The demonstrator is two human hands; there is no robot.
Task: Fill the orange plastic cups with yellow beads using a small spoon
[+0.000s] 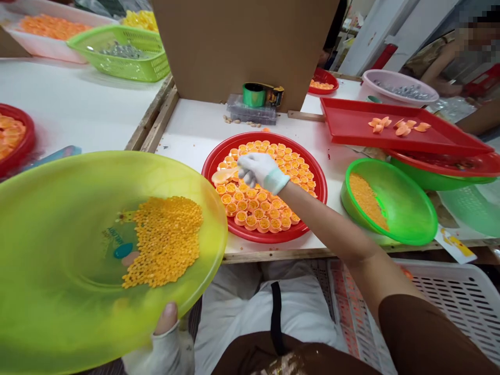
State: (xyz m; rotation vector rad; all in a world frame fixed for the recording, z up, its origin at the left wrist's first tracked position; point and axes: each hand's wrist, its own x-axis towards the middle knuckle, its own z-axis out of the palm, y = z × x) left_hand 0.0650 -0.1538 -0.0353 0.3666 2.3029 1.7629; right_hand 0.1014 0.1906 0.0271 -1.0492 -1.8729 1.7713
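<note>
My left hand [166, 338], in a white glove with the thumb bare, grips the near rim of a large yellow-green basin [78, 312]. Small yellow-orange pellets [167, 245] lie heaped on the basin's right side. My gloved right hand [260, 171] is closed round the handle of a pale spoon [224, 175], its bowl pointing left. Both are above a round red tray [265, 237] packed with small orange cups [263, 225]. Many of these cups have yellow-orange material inside. The spoon's handle is hidden in my fingers.
To the right stands a green bowl [414, 208] of orange grains. Behind it, a red rectangular tray [351, 125] bears orange pieces. A cardboard panel [246, 47] rises at the back, with a tape roll [253, 95] before it. A person's arm [437, 65] shows at far right.
</note>
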